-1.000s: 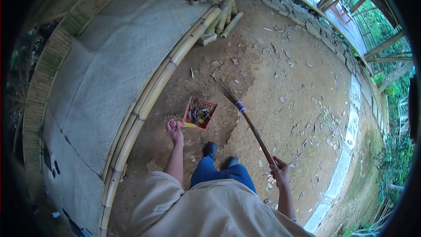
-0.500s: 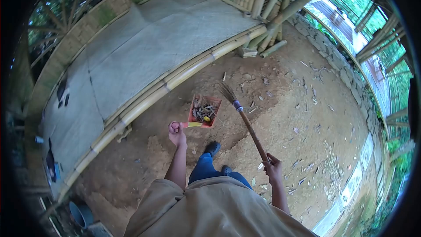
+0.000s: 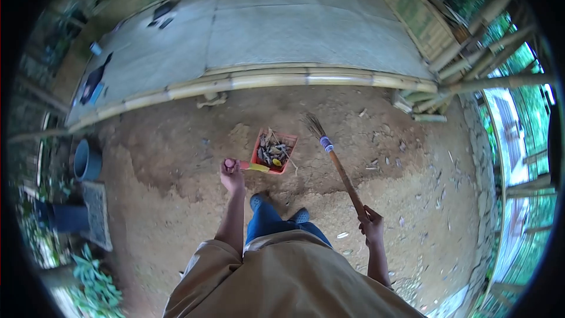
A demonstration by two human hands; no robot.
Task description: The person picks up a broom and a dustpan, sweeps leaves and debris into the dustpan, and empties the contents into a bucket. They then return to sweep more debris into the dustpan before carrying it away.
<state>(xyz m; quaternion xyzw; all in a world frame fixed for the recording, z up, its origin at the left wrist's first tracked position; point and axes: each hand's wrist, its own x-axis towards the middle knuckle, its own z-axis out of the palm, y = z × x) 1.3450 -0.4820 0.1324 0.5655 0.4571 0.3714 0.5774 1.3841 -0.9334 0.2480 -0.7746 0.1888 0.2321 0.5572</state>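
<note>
My left hand (image 3: pixel 233 178) is closed round the handle of a red dustpan (image 3: pixel 255 153). Dry leaves (image 3: pixel 272 148) and a small yellow thing (image 3: pixel 276 162) lie in the pan. Its handle has a yellow part near the pan. On the other side, my right hand (image 3: pixel 371 225) grips the wooden stick of a broom (image 3: pixel 346 182). The broom's thin bristles point away from me, apart from the dustpan and to its right, with a purple-and-white binding below them.
A bamboo platform (image 3: pixel 276 29) with a grey mat crosses the far side, its pole edge (image 3: pixel 265 79) facing me. At the left stand a blue bucket (image 3: pixel 87 161) and a plant (image 3: pixel 97 280). Loose leaves (image 3: pixel 400 162) litter the dirt ground at right. Bamboo posts (image 3: pixel 471 73) rise at the far right.
My view has turned left, so the platform now lies straight across and the bucket shows fully. My feet have shifted. Both hands keep hold of the dustpan and broom.
</note>
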